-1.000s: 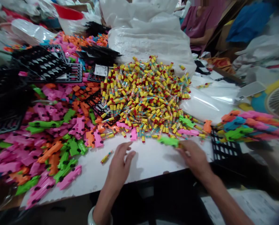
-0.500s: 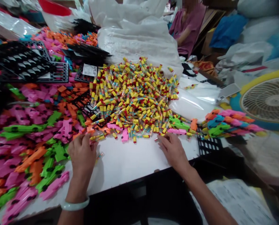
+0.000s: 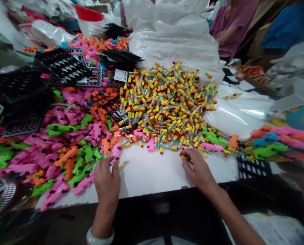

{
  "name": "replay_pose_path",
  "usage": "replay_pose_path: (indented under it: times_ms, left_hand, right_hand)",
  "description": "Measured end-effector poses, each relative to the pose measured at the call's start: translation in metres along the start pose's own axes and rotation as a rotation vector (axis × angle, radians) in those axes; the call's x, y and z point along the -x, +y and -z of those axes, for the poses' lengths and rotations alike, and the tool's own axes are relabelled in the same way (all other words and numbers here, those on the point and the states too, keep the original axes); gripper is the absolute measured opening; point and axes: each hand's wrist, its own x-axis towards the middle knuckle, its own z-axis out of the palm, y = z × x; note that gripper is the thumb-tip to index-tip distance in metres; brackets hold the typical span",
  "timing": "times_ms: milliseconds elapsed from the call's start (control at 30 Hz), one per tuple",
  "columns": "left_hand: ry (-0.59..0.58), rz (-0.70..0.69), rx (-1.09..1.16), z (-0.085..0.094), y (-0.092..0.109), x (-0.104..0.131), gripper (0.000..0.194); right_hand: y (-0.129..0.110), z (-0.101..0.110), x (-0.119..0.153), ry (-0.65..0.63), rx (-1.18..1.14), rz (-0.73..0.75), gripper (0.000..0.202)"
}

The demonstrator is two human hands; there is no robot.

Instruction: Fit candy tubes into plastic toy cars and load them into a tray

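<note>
My left hand is closed on a pink toy car at the left part of the white tabletop. Just right of its fingers lies a small clear tube. My right hand pinches a small yellow and red tube at the near edge of the heap. That heap of yellow-capped tubes fills the middle. Pink, orange and green toy cars are piled on the left.
Black plastic trays lie at the upper left. Bundled toy cars rest on the right beside a black grid. White plastic sacks stand behind the heap. A person in a purple shirt is at the back right.
The view has shifted left, so things appear further right. My left hand has come onto a pink car, off the tubes near it. A yellow and red tube now shows in my right fingers.
</note>
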Motion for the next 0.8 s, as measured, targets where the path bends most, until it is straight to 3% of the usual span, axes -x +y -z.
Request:
replay_pose_path:
  times_ms: [67,167,267,333,433,567,700,800]
  left_hand:
    - [-0.025,0.062,0.019,0.007,-0.009,0.005,0.029]
    - [-0.07,0.129,0.076,0.008,-0.015,0.006,0.028]
    - [-0.047,0.132,0.056,0.002,-0.014,-0.005,0.032]
    - [-0.048,0.085,-0.027,-0.002,-0.013,-0.017,0.034]
    - [-0.107,-0.004,-0.203,-0.007,-0.012,-0.032,0.032]
    - [-0.107,-0.075,-0.275,-0.011,-0.016,-0.034,0.024]
    - [-0.082,-0.064,-0.151,-0.015,-0.018,-0.026,0.027]
    - [-0.122,0.001,0.138,-0.011,-0.005,-0.02,0.031]
  right_hand:
    - [-0.028,-0.017,-0.007,-0.089,-0.149,0.018,0.02]
    - [-0.079,-0.065,-0.021,-0.255,-0.26,0.188,0.027]
    - [-0.119,-0.115,-0.031,-0.353,-0.094,0.425,0.027]
    - [-0.127,-0.132,-0.032,-0.37,0.048,0.492,0.019]
    - [-0.113,-0.128,-0.027,-0.331,0.189,0.481,0.012]
    - [-0.076,-0.099,-0.023,-0.203,0.203,0.372,0.012]
    - [-0.063,-0.085,-0.027,-0.107,-0.185,0.055,0.016]
    - [-0.074,-0.083,-0.034,-0.162,-0.67,-0.286,0.021]
